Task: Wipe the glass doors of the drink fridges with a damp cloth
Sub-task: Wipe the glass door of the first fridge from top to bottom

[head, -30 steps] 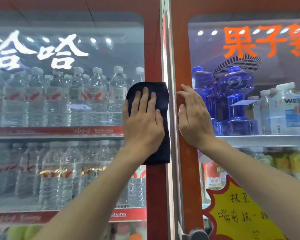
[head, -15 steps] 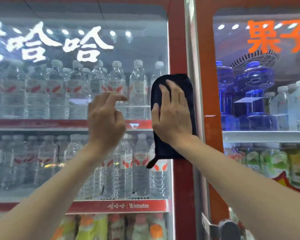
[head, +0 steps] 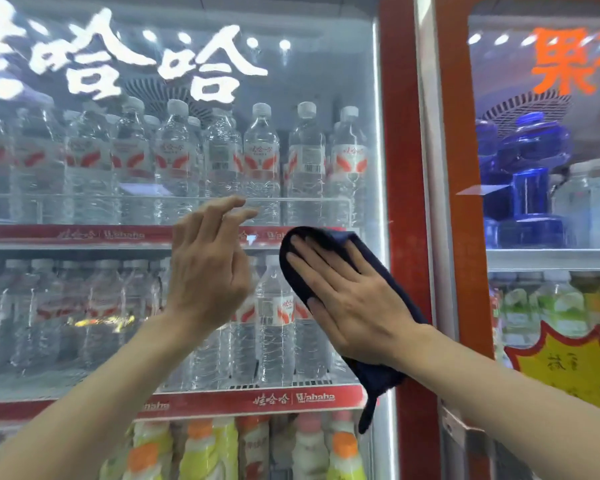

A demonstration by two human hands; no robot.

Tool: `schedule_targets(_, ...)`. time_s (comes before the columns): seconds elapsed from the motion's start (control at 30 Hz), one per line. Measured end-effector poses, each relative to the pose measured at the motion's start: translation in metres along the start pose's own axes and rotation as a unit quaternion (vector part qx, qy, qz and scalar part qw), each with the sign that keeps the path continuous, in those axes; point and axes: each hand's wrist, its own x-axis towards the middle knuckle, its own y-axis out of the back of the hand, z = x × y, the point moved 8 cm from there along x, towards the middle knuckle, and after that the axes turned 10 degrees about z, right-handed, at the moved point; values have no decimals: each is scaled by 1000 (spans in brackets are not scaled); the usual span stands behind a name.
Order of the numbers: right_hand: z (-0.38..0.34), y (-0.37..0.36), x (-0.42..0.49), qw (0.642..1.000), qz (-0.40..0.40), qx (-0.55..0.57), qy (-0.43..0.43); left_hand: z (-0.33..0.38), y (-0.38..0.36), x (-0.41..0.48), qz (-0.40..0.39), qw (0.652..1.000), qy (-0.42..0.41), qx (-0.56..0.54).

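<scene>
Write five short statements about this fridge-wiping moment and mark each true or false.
1. The right hand presses a dark blue cloth flat against the left fridge's glass door. True.
2. The left hand grips a second cloth. False: it holds nothing, its fingers loosely curled in front of the glass.
3. Blue bottles stand in the right fridge. True.
4. The left fridge's upper shelves hold cans. False: they hold clear water bottles with red labels.
5. The cloth lies across the right fridge's door. False: it is on the left fridge's door, near its right edge.
</scene>
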Motion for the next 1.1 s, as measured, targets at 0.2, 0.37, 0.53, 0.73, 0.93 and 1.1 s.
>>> schedule_targets(0.2, 71, 7, 66, 998, -15, -58, -4, -19, 1, -8, -22, 999, -27, 24)
schedule_targets(0.37, 45, 2, 59, 989, 24, -67, -133, -17, 1, -10, -11, 999, -38, 34)
schedule_targets(0.53, -49, -18, 14, 997, -56, -28, 41, -26, 19, -13, -9, 1000, -13, -16)
schedule_targets(0.73, 20, -8, 83, 990, -64, -42, 115, -71, 43, -29, -9, 1000, 2, 21)
schedule_targets(0.93, 24, -8, 113, 998, -22, -56, -16, -73, 38, -34, -2, 999, -21, 47)
schedule_targets(1.1, -56, -26, 63, 998, -54, -27, 20, -78, 50, -33, 1, 1000, 15, -3)
